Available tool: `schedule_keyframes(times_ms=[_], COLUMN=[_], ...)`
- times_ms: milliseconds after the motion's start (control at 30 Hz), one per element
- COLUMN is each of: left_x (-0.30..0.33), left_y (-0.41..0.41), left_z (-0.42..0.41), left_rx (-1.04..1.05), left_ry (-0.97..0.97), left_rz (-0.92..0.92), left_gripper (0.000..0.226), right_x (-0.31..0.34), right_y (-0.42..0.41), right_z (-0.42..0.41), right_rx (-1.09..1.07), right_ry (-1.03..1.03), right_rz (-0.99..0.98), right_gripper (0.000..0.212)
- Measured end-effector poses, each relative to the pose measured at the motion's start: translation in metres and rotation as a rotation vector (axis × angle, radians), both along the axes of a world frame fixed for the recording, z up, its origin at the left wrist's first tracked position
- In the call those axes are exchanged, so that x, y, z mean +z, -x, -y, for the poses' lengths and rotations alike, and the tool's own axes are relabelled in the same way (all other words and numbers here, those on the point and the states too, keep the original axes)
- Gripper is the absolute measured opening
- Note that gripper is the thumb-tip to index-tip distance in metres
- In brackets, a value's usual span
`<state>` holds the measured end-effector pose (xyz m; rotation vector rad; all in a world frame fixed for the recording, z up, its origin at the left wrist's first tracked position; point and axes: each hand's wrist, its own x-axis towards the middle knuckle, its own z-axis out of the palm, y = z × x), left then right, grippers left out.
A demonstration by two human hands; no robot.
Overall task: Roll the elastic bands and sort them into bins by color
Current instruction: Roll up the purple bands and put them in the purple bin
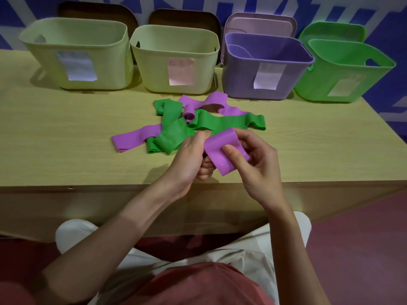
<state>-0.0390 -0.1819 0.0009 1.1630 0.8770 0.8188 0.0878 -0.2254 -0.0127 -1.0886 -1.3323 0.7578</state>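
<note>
Right hand: the right hand grasped a flat purple elastic band, thumb pressed on its upper face, fingers curled beneath it.
Left hand: the left hand was curled at the same band's left edge, thumb pointing up; whether its fingers pinched the band or only met it could not be told.
Held band position: lifted above the near edge of the pale wooden table, just in front of the pile.
Hidden parts: the held band's left portion lay behind the left hand; the fingertips of both hands were mostly covered.
Hard to read: white paper labels on the bin fronts were blurred and illegible.
Band pile: a loose heap of green and purple elastic bands lay mid-table, overlapping, some ends partly curled.
Bins: along the far edge stood two pale yellow-green plastic bins, a purple plastic bin and a bright green plastic bin; a purple shape showed inside the purple bin, not identifiable.
</note>
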Motion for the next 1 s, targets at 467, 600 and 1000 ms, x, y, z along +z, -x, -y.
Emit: schedule_keyframes(times_ms=[467,600,1000], left_x=[-0.025,-0.023,-0.015], left_y=[0.003,0.003,0.005], left_z=[-0.007,-0.011,-0.013], left_rx=[0.227,0.286,0.117], left_ry=[-0.511,-0.448,-0.015], left_rz=[-0.255,-0.224,0.007], left_gripper=[0.049,0.054,0.044], right_x=[-0.009,-0.007,-0.011], right_y=[0.019,0.017,0.004], right_z=[-0.005,-0.005,-0.009], right_rx=[-0.126,-0.115,-0.068], right_ry=[0.077,0.094,0.047], right_rz=[-0.152,-0.271,-0.012], right_gripper=[0.023,0.046,0.031])
